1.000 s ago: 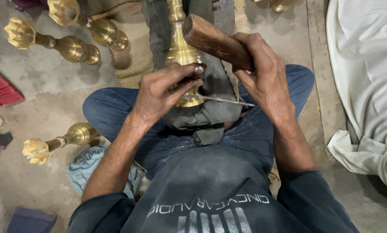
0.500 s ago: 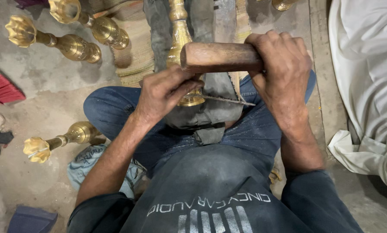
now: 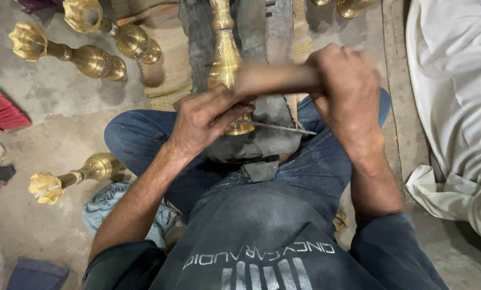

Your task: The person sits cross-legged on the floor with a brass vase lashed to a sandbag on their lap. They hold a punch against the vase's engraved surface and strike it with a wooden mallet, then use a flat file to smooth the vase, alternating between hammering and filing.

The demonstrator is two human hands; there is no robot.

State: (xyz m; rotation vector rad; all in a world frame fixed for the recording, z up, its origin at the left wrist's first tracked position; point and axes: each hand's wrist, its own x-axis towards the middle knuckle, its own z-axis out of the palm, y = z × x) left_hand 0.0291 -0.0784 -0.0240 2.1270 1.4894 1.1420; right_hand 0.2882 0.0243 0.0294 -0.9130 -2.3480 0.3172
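Note:
I sit on the floor with a tall brass lamp stand [image 3: 225, 51] lying across a dark cloth pad [image 3: 262, 140] on my lap. My left hand [image 3: 205, 119] grips a thin metal chisel [image 3: 286, 128] and presses it against the stand's flared base. My right hand [image 3: 347, 91] is closed around a wooden mallet [image 3: 275, 79], held level just above the left hand; it is blurred by motion. The chisel's tip points right under the mallet.
Two brass stands [image 3: 71, 52] lie on the concrete floor at upper left, another [image 3: 74, 177] by my left knee. A woven mat [image 3: 168, 70] sits behind my lap. A white cloth [image 3: 455, 107] lies at right, a red brush [image 3: 1, 110] at far left.
The right hand has swung the mallet from tilted up to level and down toward the chisel. The left hand has kept its grip at the stand's base.

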